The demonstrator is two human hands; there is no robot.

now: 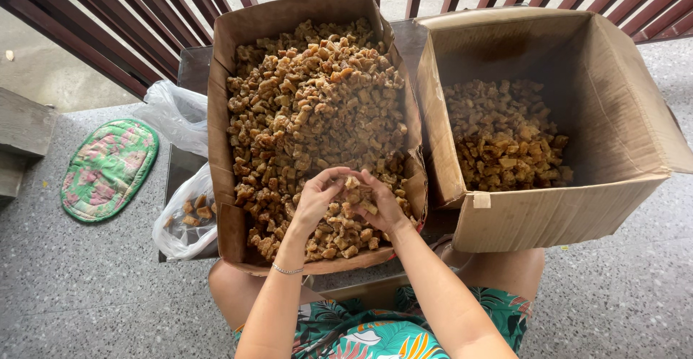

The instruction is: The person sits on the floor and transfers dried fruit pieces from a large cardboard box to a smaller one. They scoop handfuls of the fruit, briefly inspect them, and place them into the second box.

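Both my hands meet over the near end of a full cardboard box point(222, 113) heaped with brown crispy chunks point(310, 99). My left hand point(315, 201) and my right hand point(380, 204) pinch the same brown chunk point(353, 183) between their fingertips, just above the pile. A thin bracelet circles my left wrist. A second, larger cardboard box point(621, 113) stands to the right, holding a lower layer of similar chunks point(505, 139).
A clear plastic bag point(189, 218) with a few chunks lies left of the full box, another bag point(173, 113) behind it. A green quilted mat point(108, 167) rests on the speckled floor. A dark red railing point(130, 19) runs along the back.
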